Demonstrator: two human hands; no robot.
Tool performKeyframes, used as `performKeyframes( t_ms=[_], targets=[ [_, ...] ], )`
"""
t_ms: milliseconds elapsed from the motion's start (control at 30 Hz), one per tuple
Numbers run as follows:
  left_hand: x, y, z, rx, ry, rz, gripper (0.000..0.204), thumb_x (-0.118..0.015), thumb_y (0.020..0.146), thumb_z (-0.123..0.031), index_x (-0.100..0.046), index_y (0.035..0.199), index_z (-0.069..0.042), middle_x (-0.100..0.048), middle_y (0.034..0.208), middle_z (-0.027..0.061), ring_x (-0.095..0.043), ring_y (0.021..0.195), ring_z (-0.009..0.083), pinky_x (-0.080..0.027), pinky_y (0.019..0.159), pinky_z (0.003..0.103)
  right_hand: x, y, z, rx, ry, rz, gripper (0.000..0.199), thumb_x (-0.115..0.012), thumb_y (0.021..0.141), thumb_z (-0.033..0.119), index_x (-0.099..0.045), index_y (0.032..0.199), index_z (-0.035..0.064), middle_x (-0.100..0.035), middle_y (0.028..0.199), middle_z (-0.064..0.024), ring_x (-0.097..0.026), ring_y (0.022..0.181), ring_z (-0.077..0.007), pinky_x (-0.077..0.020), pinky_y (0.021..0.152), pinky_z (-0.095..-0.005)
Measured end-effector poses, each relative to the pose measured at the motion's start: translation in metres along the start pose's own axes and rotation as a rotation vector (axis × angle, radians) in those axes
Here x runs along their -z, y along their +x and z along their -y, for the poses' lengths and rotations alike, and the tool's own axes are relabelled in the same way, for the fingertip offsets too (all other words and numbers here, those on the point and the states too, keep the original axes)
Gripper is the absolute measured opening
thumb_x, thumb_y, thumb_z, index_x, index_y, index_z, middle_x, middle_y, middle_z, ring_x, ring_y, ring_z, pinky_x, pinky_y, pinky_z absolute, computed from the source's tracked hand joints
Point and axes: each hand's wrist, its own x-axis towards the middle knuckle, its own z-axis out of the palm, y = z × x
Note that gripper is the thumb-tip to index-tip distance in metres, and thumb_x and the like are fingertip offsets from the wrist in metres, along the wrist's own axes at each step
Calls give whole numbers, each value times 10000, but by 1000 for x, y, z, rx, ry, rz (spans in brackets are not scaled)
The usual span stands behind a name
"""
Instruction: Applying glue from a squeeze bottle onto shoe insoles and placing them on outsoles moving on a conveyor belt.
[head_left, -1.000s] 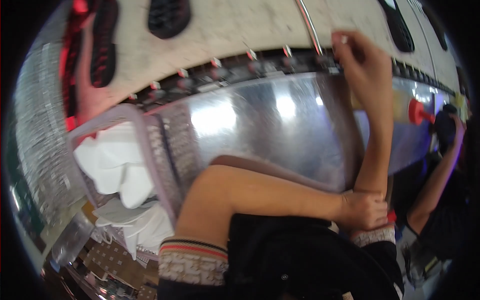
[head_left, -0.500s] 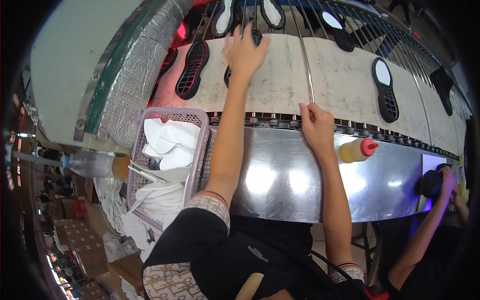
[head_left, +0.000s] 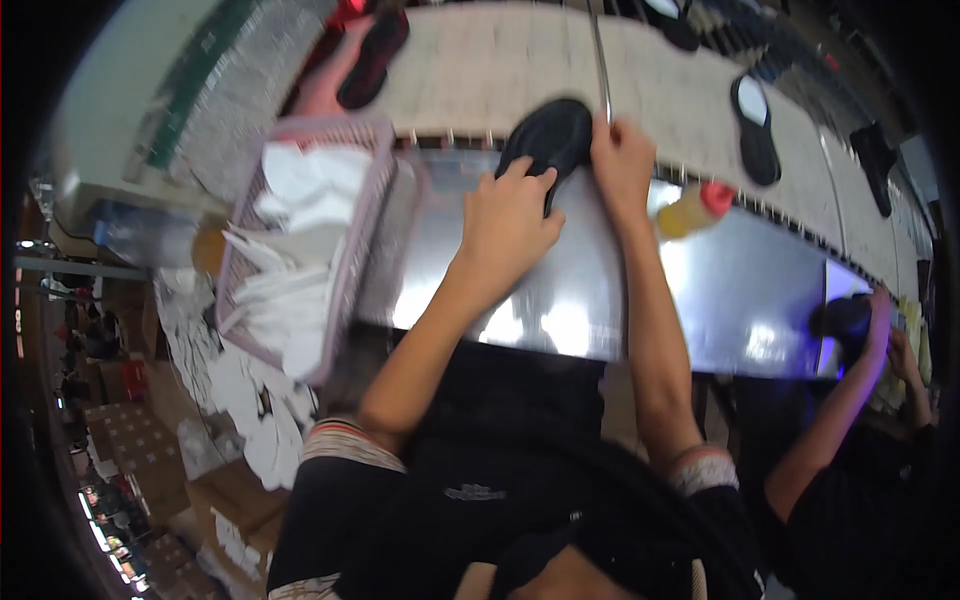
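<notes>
Left hand (head_left: 510,225) is clamped on a black shoe sole (head_left: 558,130), hiding its near end; right hand (head_left: 622,165) curls beside it, whether gripping anything I cannot tell

Both forearms (head_left: 655,310) stretched forward, left hand (head_left: 508,225) back upward, fingers (head_left: 517,168) bent, right hand (head_left: 622,165) curled nearby

A shoe-making workshop. Dark, foot-shaped shoe soles (head_left: 758,155) lie spaced along a broad, cream conveyor (head_left: 675,110). Against its near edge runs a long, shiny metal worktop (head_left: 725,300), with a pale-purple, perforated plastic basket (head_left: 375,180) of thin, white, curved pieces (head_left: 310,185) at its left end, brown cardboard boxes (head_left: 130,450) beyond, and a black-clothed co-worker (head_left: 825,440) at its right end.
</notes>
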Motion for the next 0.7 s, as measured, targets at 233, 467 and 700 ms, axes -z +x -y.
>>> performKeyframes(
  t_ms=[233,467,700],
  targets=[
    [-3,-120,4,-276,-168,4,404,-659,807,-250,-604,1153,-49,-402,1387,153,-310,1272,487,-365,981,490,-3,16,-22,117,-125,-10,372,-500,895,311,-574,783,-36,-577,687,-239,-562,613,-345,-435,611,-400],
    [50,-164,15,-419,-553,70,229,-667,780,-134,-676,998,-63,-639,1069,65,-598,1007,250,-443,881,380,-27,-1,-20,108,-155,76,340,-480,898,294,-585,808,-17,-616,771,-225,-596,740,-381,-451,667,-426],
    [136,-186,7,-586,-401,-111,184,-614,807,-162,-654,969,-84,-636,928,49,-620,895,197,-479,748,347,-4,49,-100,81,-304,146,403,-530,879,351,-633,959,-30,-646,889,-151,-587,827,-206,-461,769,-335]
  ],
)
